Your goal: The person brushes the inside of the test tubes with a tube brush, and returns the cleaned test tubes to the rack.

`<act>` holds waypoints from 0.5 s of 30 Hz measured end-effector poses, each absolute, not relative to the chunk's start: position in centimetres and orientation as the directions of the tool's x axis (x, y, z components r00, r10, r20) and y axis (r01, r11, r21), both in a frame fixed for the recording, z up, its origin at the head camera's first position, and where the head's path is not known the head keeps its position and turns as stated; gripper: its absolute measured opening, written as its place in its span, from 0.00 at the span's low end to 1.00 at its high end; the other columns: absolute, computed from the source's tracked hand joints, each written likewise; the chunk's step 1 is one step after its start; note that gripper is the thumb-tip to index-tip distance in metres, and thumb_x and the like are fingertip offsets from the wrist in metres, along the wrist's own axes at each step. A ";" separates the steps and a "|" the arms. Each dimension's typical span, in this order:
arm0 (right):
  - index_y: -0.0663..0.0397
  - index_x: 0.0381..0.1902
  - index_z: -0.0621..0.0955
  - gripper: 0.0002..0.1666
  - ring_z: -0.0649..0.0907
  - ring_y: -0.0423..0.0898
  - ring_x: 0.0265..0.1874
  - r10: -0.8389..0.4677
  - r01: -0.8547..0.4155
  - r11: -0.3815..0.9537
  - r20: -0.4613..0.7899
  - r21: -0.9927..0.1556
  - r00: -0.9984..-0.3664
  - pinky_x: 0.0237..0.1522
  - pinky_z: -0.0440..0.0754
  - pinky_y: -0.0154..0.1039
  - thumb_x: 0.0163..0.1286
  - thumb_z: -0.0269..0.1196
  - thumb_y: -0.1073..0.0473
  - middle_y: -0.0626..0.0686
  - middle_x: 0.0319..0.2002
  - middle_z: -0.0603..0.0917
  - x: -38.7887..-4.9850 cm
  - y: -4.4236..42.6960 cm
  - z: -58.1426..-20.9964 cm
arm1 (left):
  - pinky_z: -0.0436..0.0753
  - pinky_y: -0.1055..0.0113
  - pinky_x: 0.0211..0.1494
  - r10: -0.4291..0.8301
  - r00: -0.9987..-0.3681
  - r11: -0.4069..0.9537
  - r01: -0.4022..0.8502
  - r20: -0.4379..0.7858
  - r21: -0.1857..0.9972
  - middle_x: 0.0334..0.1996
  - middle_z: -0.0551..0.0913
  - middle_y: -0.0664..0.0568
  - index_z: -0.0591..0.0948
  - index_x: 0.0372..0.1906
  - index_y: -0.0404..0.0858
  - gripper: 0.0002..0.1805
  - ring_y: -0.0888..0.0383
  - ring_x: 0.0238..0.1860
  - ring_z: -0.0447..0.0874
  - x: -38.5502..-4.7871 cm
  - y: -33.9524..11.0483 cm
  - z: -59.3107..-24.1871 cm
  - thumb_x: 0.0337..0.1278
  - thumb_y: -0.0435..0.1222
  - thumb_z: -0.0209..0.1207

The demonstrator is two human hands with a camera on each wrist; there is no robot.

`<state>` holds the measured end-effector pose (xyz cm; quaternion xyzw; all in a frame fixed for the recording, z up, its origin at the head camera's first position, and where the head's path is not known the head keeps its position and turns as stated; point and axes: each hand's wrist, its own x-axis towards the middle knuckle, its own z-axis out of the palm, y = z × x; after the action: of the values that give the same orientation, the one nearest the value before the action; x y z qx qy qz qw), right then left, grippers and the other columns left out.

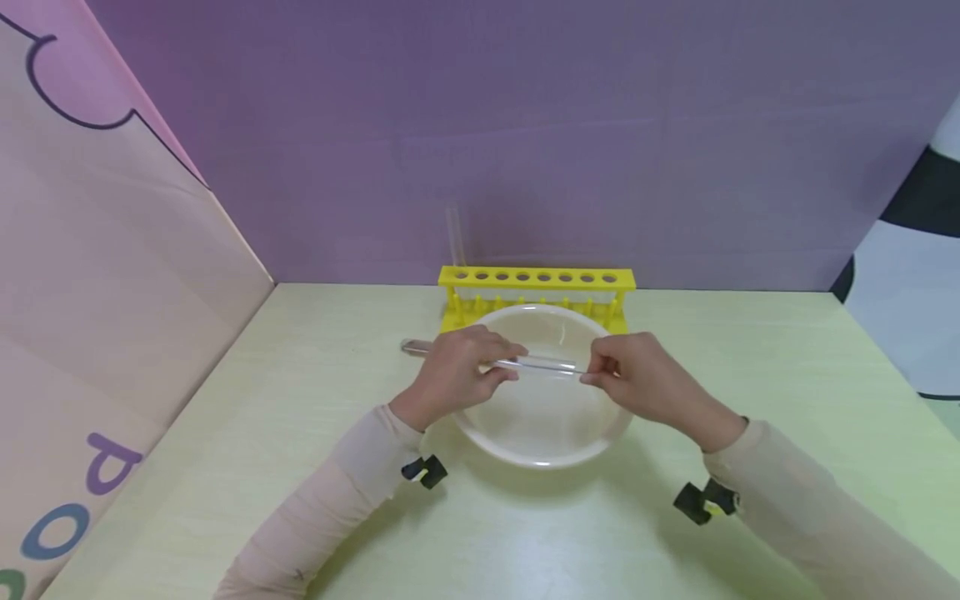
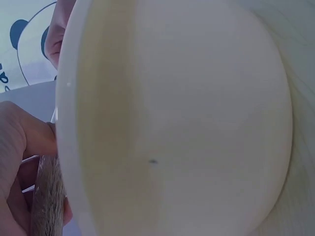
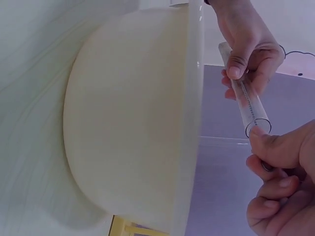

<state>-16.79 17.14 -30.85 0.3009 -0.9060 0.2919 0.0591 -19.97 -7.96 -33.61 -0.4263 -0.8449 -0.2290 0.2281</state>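
Note:
A clear glass test tube (image 1: 551, 365) lies nearly level above a cream basin (image 1: 542, 460). My left hand (image 1: 467, 371) grips it around the middle, thumb below and fingers above in the head view. Inside the tube is a test tube brush; its pale bristles (image 2: 47, 199) show near the closed end in the left wrist view. The brush's twisted wire (image 3: 249, 101) runs along the tube to the open mouth, as the right wrist view shows. There my right hand (image 1: 637, 371) pinches the wire's end, with a dark bit of the handle between curled fingers.
Behind the basin stands a yellow test tube rack (image 1: 536, 275). Another clear tube (image 1: 455, 237) rises at its left end. A purple panel (image 1: 525, 150) closes off the back of the pale table (image 1: 337, 400), and a printed panel (image 1: 135, 275) stands on the left.

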 end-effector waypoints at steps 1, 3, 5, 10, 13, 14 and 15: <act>0.55 0.20 0.78 0.10 0.69 0.38 0.17 -0.507 -0.568 0.649 0.268 -0.507 -0.819 0.19 0.69 0.31 0.56 0.68 0.69 0.44 0.17 0.77 -16.9 17.2 -30.9 | 0.74 0.73 0.28 0.610 -0.525 0.532 0.827 0.593 0.185 0.35 0.87 0.56 0.87 0.39 0.42 0.13 0.62 0.32 0.82 -20.0 -7.9 -33.6 0.43 0.35 0.72; 0.55 0.20 0.78 0.10 0.70 0.38 0.17 -0.503 -0.550 0.646 0.247 -0.529 -0.828 0.19 0.69 0.31 0.56 0.68 0.69 0.44 0.17 0.77 -17.0 17.2 -30.9 | 0.73 0.73 0.27 0.599 -0.512 0.530 0.830 0.615 0.174 0.35 0.87 0.56 0.88 0.38 0.41 0.13 0.62 0.32 0.82 -20.0 -7.8 -33.7 0.41 0.35 0.72; 0.56 0.21 0.78 0.10 0.70 0.38 0.17 -0.499 -0.537 0.641 0.234 -0.548 -0.834 0.19 0.70 0.31 0.56 0.68 0.69 0.44 0.17 0.77 -17.1 17.3 -30.9 | 0.73 0.73 0.27 0.590 -0.503 0.529 0.832 0.631 0.168 0.35 0.87 0.56 0.88 0.37 0.41 0.13 0.62 0.32 0.82 -20.0 -7.7 -33.7 0.39 0.34 0.73; 0.56 0.20 0.78 0.10 0.69 0.39 0.17 -0.480 -0.507 0.644 0.213 -0.573 -0.851 0.18 0.68 0.32 0.56 0.68 0.69 0.45 0.17 0.76 -17.1 17.2 -31.0 | 0.74 0.73 0.28 0.588 -0.498 0.530 0.832 0.638 0.161 0.35 0.87 0.55 0.88 0.38 0.41 0.14 0.61 0.32 0.82 -19.9 -7.6 -33.7 0.40 0.34 0.73; 0.55 0.20 0.77 0.11 0.71 0.39 0.19 -0.485 -0.543 0.665 0.256 -0.512 -0.836 0.21 0.70 0.33 0.56 0.68 0.70 0.45 0.19 0.78 -17.0 17.1 -31.1 | 0.74 0.74 0.28 0.597 -0.500 0.531 0.832 0.627 0.158 0.35 0.87 0.55 0.87 0.38 0.41 0.13 0.61 0.33 0.82 -19.8 -7.6 -33.7 0.42 0.35 0.72; 0.55 0.20 0.77 0.11 0.71 0.40 0.19 -0.491 -0.564 0.672 0.282 -0.479 -0.824 0.22 0.71 0.34 0.55 0.68 0.70 0.45 0.20 0.78 -16.9 17.0 -31.1 | 0.74 0.74 0.28 0.599 -0.502 0.532 0.832 0.623 0.159 0.35 0.87 0.55 0.87 0.39 0.41 0.13 0.62 0.33 0.82 -19.8 -7.6 -33.6 0.42 0.35 0.72; 0.54 0.20 0.76 0.12 0.72 0.40 0.20 -0.498 -0.588 0.680 0.313 -0.438 -0.809 0.23 0.72 0.35 0.55 0.68 0.71 0.45 0.20 0.78 -16.9 16.9 -31.1 | 0.73 0.74 0.28 0.601 -0.505 0.532 0.831 0.619 0.161 0.35 0.87 0.56 0.87 0.39 0.41 0.13 0.62 0.33 0.82 -19.8 -7.6 -33.6 0.43 0.35 0.71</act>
<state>-16.89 16.89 -31.09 0.2974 -0.9126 0.2676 0.0843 -19.76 -7.62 -33.64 -0.4276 -0.8375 -0.2259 0.2545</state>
